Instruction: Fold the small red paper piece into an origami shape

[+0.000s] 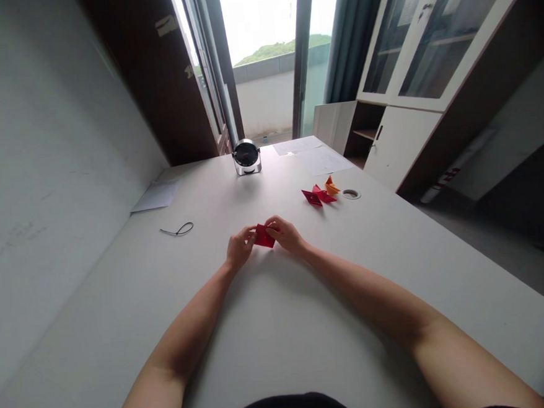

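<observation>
1. The red paper [264, 236] is partly covered by the fingers of the left hand [239, 248] and the right hand [286, 234]; its folded shape cannot be told.
2. The fingertips are too small to see how they pinch the paper.
3. Both forearms are cut off by the lower edge of the picture.
4. The folded paper pieces [321, 194] on the table [271, 328] overlap, so their number is not sure.
5. The writing on the paper sheets [313, 157] is too small to read.
6. The cabinet [411, 64] is cut off by the top edge.
</observation>
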Tool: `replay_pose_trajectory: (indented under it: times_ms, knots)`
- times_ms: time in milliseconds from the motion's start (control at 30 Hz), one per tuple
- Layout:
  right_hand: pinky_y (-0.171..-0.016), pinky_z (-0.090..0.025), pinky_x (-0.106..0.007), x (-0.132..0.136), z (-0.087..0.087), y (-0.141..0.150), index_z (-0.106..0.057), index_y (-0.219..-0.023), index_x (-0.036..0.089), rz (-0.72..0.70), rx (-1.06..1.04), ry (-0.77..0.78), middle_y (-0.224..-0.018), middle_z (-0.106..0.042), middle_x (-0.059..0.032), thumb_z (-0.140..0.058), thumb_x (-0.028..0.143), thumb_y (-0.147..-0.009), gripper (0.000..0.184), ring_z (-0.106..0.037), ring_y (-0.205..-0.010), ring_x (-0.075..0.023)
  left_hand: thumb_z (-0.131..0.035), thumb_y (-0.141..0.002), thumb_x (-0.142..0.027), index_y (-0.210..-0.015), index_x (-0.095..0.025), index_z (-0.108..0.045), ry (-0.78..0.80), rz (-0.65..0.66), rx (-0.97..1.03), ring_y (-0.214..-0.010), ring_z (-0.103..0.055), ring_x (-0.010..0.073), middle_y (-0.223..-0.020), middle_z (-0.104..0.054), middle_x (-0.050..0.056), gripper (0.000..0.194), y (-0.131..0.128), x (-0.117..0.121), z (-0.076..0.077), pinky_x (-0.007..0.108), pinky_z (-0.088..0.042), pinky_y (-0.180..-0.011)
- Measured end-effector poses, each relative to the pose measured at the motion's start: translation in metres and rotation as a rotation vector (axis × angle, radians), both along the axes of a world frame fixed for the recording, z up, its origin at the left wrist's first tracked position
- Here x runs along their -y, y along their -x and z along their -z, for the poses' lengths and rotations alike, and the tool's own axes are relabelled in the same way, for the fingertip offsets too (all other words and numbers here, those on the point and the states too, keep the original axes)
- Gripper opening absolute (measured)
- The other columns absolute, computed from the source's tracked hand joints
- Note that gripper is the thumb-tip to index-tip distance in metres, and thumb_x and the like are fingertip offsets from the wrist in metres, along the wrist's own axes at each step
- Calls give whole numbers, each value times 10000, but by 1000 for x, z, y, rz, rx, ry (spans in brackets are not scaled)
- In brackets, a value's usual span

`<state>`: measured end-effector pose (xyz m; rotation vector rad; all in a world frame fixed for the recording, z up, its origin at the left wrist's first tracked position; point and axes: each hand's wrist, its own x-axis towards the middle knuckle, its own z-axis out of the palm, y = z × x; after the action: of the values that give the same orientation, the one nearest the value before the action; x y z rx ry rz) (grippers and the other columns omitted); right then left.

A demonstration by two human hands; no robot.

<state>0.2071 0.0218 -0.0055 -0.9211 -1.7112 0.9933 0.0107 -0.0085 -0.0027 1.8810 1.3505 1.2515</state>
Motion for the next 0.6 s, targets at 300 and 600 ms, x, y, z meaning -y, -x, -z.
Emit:
replay_pose_trajectory:
  times_ms: [300,600]
  knots:
    - [-628,-447,-247,4,-2,1,-616,-865,187,-7,113,-76,-742,-665,-3,-535,310,-865,147,-555,-644,-126,-568,-915,-426,-976,-211,-743,12,10,-96,-741,-673,171,-832,-751,37,283,3,-2,2,261,-517,-715]
    - [-633,-447,-262,4,3,3,-654,-890,193,-28,147,-76,-732,-675,-3,-538,327,-875,178,-573,-647,-140,-638,-862,-428,-854,-170,-709,45,47,137,-682,-637,149,-745,-699,22,268,3,-8,9,247,-501,-668]
